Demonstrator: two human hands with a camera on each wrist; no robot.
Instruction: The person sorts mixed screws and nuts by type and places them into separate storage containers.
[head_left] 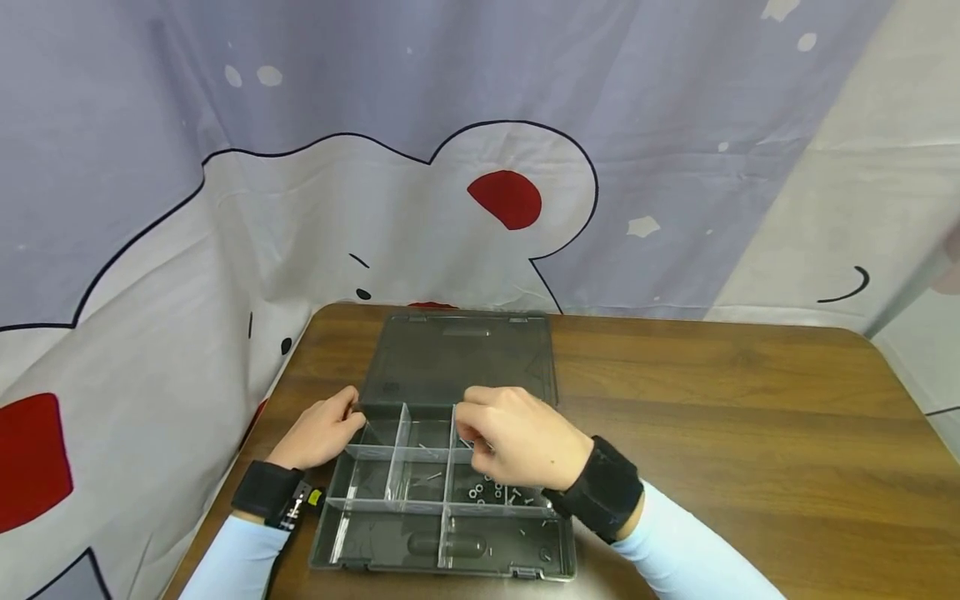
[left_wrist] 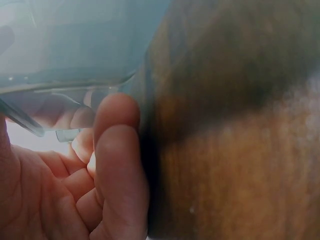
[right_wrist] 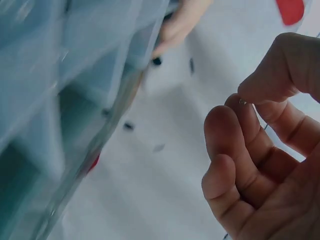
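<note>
A grey see-through compartment box (head_left: 360,560) lies on the table with its lid (head_left: 463,358) folded back. My left hand (head_left: 321,429) grips the box's left wall near the hinge; in the left wrist view its fingers (left_wrist: 120,165) curl at the clear plastic edge. Over the back right compartments hovers my right hand (head_left: 521,437). Its thumb and a fingertip pinch a tiny shiny metal piece (right_wrist: 242,102), too small to identify. Several nuts (head_left: 480,490) and small screws (head_left: 516,497) lie in a middle-row compartment, partly hidden by the right hand. A thin screw-like piece (head_left: 431,477) lies in the middle compartment.
Clear upright dividers (head_left: 397,454) split the box into compartments. A few tiny pieces lie in the front right compartment (head_left: 517,558). The wooden table (head_left: 735,450) extends to the right. A patterned cloth (head_left: 360,200) hangs behind and along the left.
</note>
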